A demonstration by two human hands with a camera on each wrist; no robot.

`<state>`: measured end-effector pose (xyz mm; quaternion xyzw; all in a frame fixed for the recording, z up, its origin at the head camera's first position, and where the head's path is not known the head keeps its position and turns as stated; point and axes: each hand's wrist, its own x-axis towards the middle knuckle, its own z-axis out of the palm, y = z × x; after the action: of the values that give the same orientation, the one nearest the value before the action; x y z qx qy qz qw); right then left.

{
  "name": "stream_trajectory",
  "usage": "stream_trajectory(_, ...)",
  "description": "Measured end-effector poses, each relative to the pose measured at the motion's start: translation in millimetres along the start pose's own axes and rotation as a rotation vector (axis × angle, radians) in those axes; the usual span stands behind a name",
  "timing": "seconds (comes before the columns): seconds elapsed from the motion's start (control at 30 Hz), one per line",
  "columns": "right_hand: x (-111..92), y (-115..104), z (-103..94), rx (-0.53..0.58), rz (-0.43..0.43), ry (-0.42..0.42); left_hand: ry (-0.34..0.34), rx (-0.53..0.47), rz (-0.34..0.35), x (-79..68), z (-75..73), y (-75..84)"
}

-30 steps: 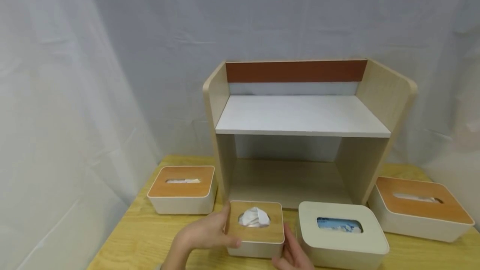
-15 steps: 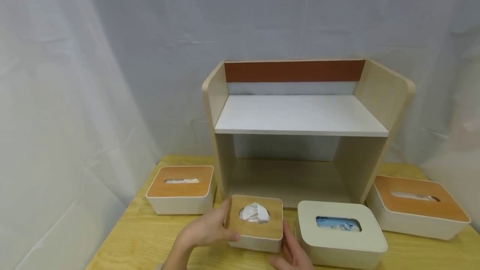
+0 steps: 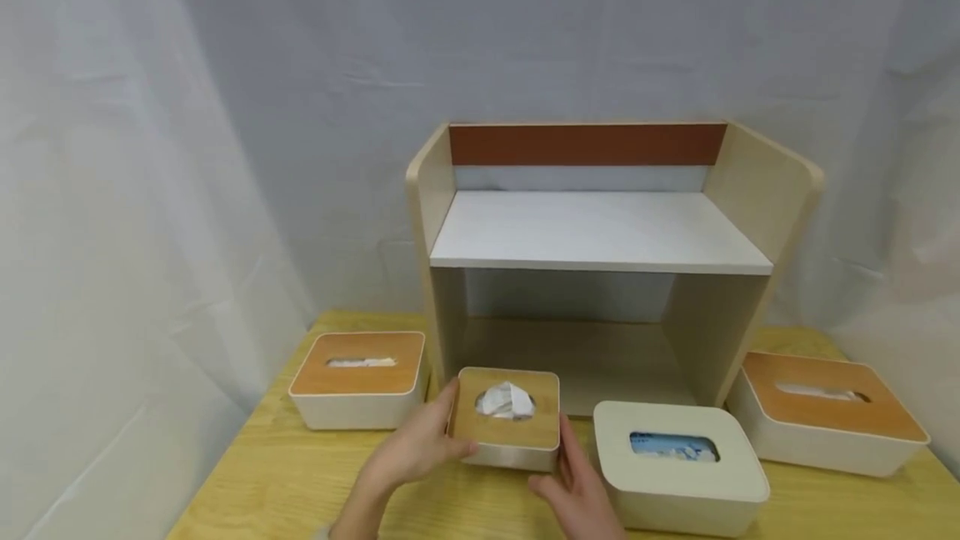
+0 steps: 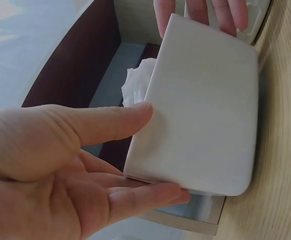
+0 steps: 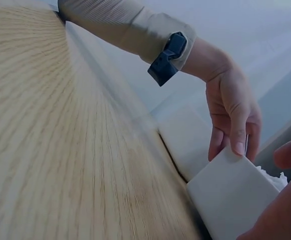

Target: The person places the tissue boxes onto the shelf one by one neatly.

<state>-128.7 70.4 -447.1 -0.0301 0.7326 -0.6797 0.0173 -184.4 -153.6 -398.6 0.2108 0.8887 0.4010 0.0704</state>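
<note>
My two hands hold a small white tissue box (image 3: 506, 432) with a wooden lid and a tissue poking out. It is in front of the shelf's lower opening and looks raised off the table, slightly tilted. My left hand (image 3: 416, 444) grips its left side, thumb on the front wall and fingers along the side, as the left wrist view (image 4: 95, 150) shows too. The fingers of my right hand (image 3: 577, 486) press straight against the right side; the thumb looks apart from the box. Part of that hand covers a box corner in the right wrist view.
A two-tier shelf (image 3: 600, 227) stands behind on the wooden table (image 3: 277, 482). A cream tissue box (image 3: 678, 448) lies close to my right hand. Tissue boxes with orange-brown lids flank the shelf, one left (image 3: 360, 377) and one right (image 3: 828, 415).
The small tissue box has risen and moved away from me toward the shelf's lower opening, carried by both hands. The other tissue boxes have stayed put.
</note>
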Motion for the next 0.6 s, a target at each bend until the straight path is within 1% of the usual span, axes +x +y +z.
stream_trajectory(0.17,11.4,1.1,4.6,0.048,0.054,0.025,0.064,0.000,0.033,2.8,2.4,-2.6)
stream_trajectory(0.3,17.0,4.9,5.6,0.078,0.032,0.040,0.105,0.023,0.050,6.5,5.6,-2.3)
stream_trajectory(0.4,18.3,5.0,5.4,0.064,0.020,0.049,0.132,0.033,0.052,7.9,7.8,-2.2)
stream_trajectory(0.5,16.1,1.9,6.3,0.023,0.038,0.066,0.143,0.042,0.038,7.6,9.1,-2.8)
stream_trajectory(0.6,11.6,-2.3,8.9,-0.003,0.070,0.088,0.143,0.031,0.005,6.2,9.0,-2.5)
